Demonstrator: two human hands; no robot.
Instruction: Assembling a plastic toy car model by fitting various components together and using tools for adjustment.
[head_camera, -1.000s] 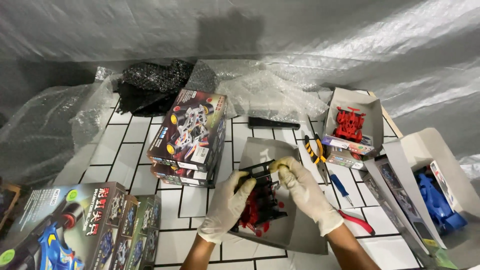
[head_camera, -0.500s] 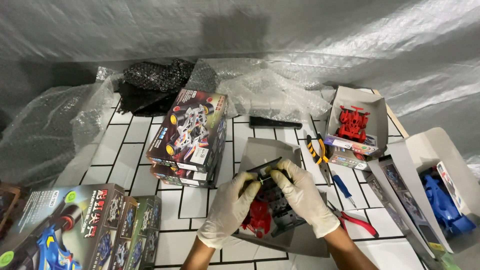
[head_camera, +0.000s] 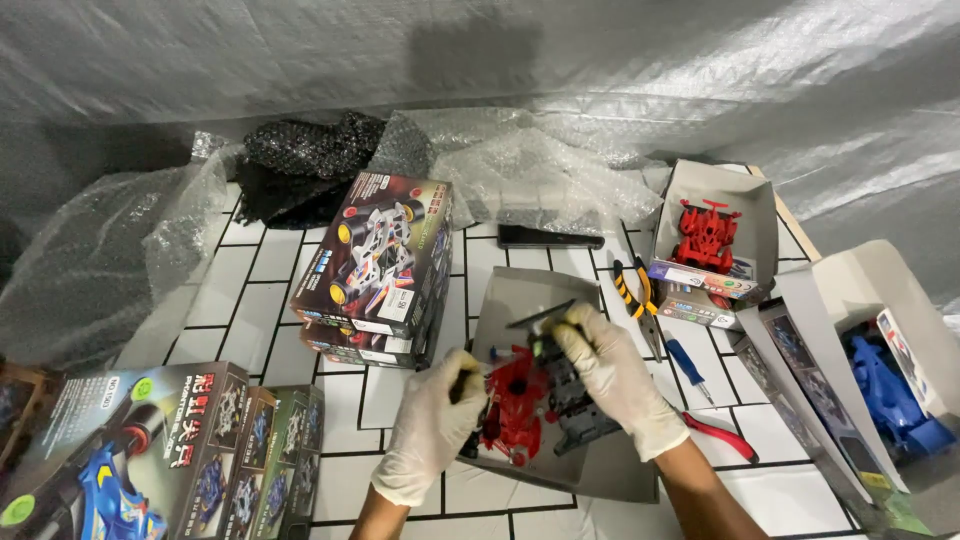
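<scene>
both gloved hands work over a grey tray (head_camera: 600, 470) lying on the white tiled table (head_camera: 250, 290), at about 6 o'clock in the view. the left hand (head_camera: 432, 425) is curled shut around a dark tool (head_camera: 468, 385), seemingly a small driver, though its tip is hidden behind the red car body part (head_camera: 515, 405) just at its 3 o'clock. the right hand (head_camera: 610, 375) lies over a dark grey chassis (head_camera: 570, 405), fingers bent and pressed down on it, fingertips pinching a small black piece with a yellow-green spot at its 11 o'clock. the step in hand looks like fitting or fastening a part on the toy car, mid-assembly, chassis and red part touching in the tray. the work seems to call for a steady hold on the chassis while the tool meets its spot. at 2 o'clock of the tray lie yellow-handled pliers (head_camera: 635, 290) and a blue-handled screwdriver (head_camera: 685, 365); at 10 o'clock stand stacked kit boxes (head_camera: 375, 265).
</scene>
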